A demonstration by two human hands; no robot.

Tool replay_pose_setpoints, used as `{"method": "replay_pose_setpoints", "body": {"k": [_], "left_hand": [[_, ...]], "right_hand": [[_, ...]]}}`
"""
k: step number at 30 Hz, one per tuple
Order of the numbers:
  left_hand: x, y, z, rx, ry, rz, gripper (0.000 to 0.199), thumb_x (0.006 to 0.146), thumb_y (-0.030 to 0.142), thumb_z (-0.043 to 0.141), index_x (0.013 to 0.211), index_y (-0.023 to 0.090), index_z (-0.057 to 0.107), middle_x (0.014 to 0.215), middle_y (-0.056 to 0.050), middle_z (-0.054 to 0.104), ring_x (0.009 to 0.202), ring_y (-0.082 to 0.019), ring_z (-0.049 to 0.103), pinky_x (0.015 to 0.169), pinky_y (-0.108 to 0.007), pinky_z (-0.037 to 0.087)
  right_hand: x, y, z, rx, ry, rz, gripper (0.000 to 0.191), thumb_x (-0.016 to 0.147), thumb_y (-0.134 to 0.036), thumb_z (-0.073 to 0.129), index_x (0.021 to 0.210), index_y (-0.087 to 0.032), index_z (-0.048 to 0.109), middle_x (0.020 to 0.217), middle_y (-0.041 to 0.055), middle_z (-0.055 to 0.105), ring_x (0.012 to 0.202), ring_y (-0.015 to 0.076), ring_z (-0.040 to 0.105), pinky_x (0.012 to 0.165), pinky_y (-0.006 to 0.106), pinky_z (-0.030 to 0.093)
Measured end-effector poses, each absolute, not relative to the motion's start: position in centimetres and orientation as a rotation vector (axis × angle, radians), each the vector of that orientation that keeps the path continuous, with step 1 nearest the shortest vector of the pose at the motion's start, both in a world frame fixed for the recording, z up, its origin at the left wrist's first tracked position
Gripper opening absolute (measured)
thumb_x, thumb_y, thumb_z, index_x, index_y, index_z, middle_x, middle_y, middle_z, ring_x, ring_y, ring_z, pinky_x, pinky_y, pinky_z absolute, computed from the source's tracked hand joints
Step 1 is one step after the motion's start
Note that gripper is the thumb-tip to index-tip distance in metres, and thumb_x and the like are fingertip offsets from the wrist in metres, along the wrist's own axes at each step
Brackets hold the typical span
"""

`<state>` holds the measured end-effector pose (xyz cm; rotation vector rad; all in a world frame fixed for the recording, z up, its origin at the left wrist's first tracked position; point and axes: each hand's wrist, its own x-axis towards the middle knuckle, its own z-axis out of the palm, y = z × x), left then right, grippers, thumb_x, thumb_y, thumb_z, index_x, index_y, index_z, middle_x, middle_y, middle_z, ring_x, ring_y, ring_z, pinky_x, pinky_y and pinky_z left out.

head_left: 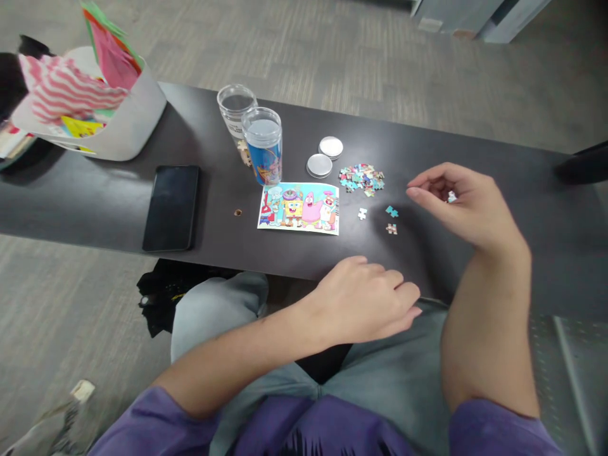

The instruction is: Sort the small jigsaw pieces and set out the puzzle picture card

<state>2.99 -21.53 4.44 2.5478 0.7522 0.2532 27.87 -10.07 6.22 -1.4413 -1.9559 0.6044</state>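
My right hand (463,199) hovers over the right part of the table, its fingers curled and thumb drawn in. A small pale jigsaw piece (451,197) shows within the curl of those fingers. Nearer my body, my left hand (373,301) is closed with its back up at the table's front edge; its palm side is hidden. Loose jigsaw pieces lie left of my right hand: a teal piece (392,211), a brownish piece (392,228) and a white piece (362,214). Behind them is a heap of jigsaw pieces (361,178). A cartoon picture card (299,209) lies flat to their left.
Two clear plastic jars, one with a blue label (264,152) and one behind it (236,107), stand behind the card. Two round silver lids (320,165) lie beside them. A black phone (171,208) and a white basket (137,130) of cloth occupy the left side.
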Motion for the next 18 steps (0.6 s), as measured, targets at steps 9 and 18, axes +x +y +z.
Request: {"method": "replay_pose_setpoints", "body": {"k": [9, 18], "left_hand": [[7.4, -19.8, 4.7, 2.446, 0.807, 0.180, 0.039, 0.135, 0.046, 0.059, 0.139, 0.023, 0.089, 0.124, -0.010, 0.095, 0.111, -0.036, 0.093, 0.094, -0.057, 0.072], [5.6, -19.0, 4.0, 2.433, 1.595, 0.333, 0.036, 0.132, 0.033, 0.061, 0.152, 0.020, 0.088, 0.161, -0.020, 0.085, 0.151, -0.044, 0.079, 0.126, -0.064, 0.065]], "right_hand": [[30.0, -11.1, 5.2, -1.426, -2.166, 0.792, 0.002, 0.099, -0.030, 0.088, 0.099, -0.031, 0.087, 0.079, 0.0028, 0.072, 0.070, 0.0252, 0.062, 0.075, 0.048, 0.048], [29.5, -11.7, 3.2, -1.279, -2.187, 0.949, 0.011, 0.101, -0.034, 0.092, 0.099, -0.033, 0.082, 0.085, 0.0032, 0.075, 0.075, 0.0283, 0.067, 0.077, 0.048, 0.053]]}}
